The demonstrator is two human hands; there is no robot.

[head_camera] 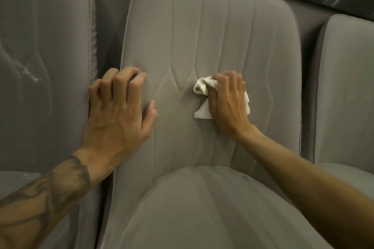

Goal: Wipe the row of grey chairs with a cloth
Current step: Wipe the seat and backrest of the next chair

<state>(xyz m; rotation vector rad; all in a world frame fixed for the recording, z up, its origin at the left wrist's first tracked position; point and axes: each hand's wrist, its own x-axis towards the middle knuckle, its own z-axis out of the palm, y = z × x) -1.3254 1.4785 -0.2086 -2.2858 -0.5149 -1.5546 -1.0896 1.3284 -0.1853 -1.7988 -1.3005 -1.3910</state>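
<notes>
Your right hand [226, 103] clamps a crumpled white cloth [202, 87] against the stitched grey back of the chair [202, 26]; your left hand [117, 111] grips its padded left edge.

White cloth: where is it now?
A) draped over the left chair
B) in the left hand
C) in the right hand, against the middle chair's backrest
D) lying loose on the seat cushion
C: the right hand grips the bunched white cloth against the middle chair's backrest, while the left hand holds only the backrest's left edge, fingers curled, no cloth in it.
</notes>
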